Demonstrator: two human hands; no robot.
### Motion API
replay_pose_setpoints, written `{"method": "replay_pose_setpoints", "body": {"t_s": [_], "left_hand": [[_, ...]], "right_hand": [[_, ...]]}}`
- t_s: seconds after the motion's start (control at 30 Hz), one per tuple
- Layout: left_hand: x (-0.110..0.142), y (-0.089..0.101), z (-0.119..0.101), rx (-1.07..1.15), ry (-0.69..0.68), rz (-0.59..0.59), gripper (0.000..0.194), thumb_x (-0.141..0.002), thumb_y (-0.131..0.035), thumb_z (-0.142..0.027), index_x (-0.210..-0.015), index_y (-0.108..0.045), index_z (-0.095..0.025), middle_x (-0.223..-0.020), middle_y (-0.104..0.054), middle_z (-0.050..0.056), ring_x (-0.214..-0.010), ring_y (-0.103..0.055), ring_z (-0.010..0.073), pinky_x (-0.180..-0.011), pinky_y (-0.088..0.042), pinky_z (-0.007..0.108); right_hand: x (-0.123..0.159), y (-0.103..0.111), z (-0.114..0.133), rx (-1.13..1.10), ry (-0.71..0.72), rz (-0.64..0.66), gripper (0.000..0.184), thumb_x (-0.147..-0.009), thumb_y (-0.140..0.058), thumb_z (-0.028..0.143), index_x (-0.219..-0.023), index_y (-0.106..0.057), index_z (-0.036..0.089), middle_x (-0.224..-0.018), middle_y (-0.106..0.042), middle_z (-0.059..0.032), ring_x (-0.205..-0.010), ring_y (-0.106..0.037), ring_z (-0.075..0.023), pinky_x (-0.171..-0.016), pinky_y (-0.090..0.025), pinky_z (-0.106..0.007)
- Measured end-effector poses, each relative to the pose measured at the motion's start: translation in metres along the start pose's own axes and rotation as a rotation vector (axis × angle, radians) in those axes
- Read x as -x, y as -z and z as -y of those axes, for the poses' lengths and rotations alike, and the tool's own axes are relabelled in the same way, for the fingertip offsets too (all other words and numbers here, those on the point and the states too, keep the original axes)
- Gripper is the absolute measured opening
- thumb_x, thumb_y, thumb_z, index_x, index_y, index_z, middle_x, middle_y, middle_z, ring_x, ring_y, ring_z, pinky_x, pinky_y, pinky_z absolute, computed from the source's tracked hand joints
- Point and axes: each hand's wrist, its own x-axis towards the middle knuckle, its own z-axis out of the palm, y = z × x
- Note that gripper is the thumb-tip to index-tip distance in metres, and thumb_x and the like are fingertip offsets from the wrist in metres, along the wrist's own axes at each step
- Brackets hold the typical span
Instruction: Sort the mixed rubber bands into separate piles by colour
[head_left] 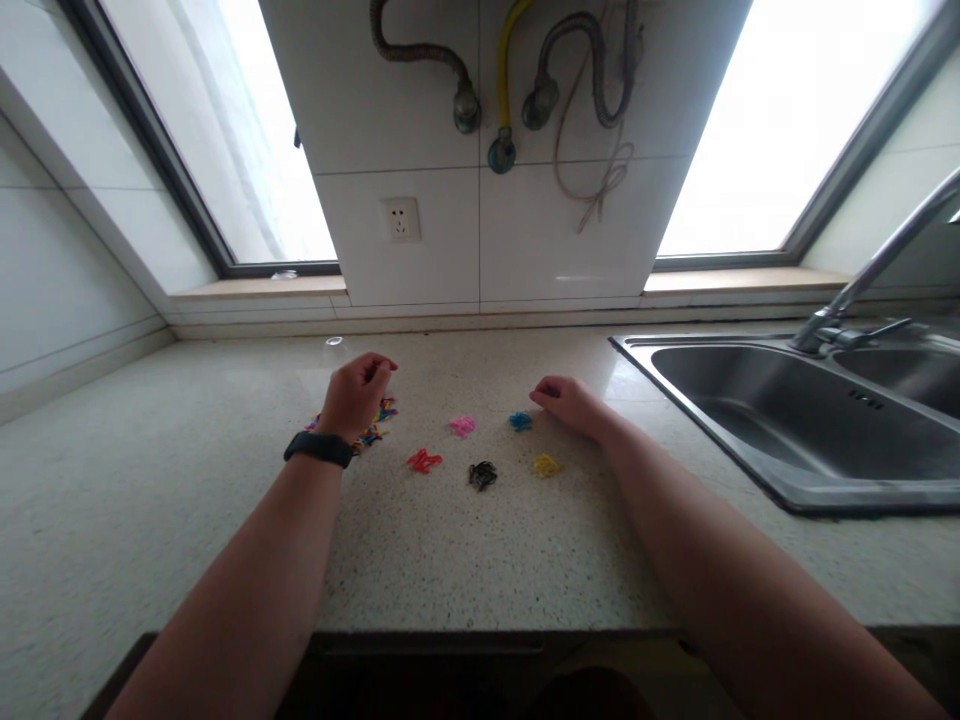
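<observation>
My left hand (358, 392), with a dark band (319, 449) on its wrist, hovers over a mixed-colour pile (369, 437) of small thin pieces and partly hides it. Its fingers are curled into a pinch; whatever they hold is too small to make out. Just right of a small blue pile (520, 422), my right hand (568, 402) is closed, fingertips pointing left, their contents hidden. Between the hands lie a pink pile (463, 427), a red pile (424, 461), a black pile (482, 475) and a yellow pile (547, 465). The pieces resemble paper clips or little bands.
A speckled pale countertop (480, 570) carries everything. Behind the left hand stands a small clear container (334, 350). At the right is a steel sink (750, 470) with a faucet (847, 300). The tiled back wall has a socket (401, 220) and hanging hoses (424, 52).
</observation>
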Motion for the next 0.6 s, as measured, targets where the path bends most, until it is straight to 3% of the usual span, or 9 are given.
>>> {"method": "replay_pose_setpoints", "body": {"t_s": [0.1,0.37,0.6], "left_hand": [[-0.003,0.002,0.004,-0.063,-0.009,0.033,0.031,-0.087,-0.048,-0.037,-0.089,-0.073,-0.019,-0.068,-0.068,0.003,-0.061,-0.061,0.0164,-0.055,-0.042,0.024],[-0.008,0.011,0.033,-0.387,0.085,0.289,0.023,-0.079,-0.06,-0.039,-0.08,-0.078,-0.025,-0.077,-0.074,0.009,-0.069,-0.067,0.0217,-0.06,-0.04,0.028],[-0.007,0.018,0.045,-0.407,0.147,0.407,0.017,-0.07,-0.069,-0.041,-0.073,-0.077,-0.026,-0.068,-0.071,0.006,-0.06,-0.062,0.0199,-0.057,-0.039,0.028]], "right_hand": [[-0.006,0.0,-0.006,-0.086,-0.044,-0.016,0.032,-0.084,-0.055,0.045,-0.079,-0.068,0.017,-0.065,-0.063,-0.0027,-0.062,-0.055,-0.0156,-0.058,-0.04,-0.027],[-0.005,0.004,-0.006,-0.11,-0.076,0.005,0.034,-0.082,-0.054,0.049,-0.079,-0.067,0.017,-0.066,-0.062,-0.0027,-0.061,-0.054,-0.0158,-0.058,-0.039,-0.028],[-0.006,0.005,-0.007,-0.103,-0.067,-0.003,0.035,-0.082,-0.054,0.051,-0.078,-0.067,0.018,-0.065,-0.062,-0.0026,-0.06,-0.052,-0.0157,-0.059,-0.038,-0.029]]}}
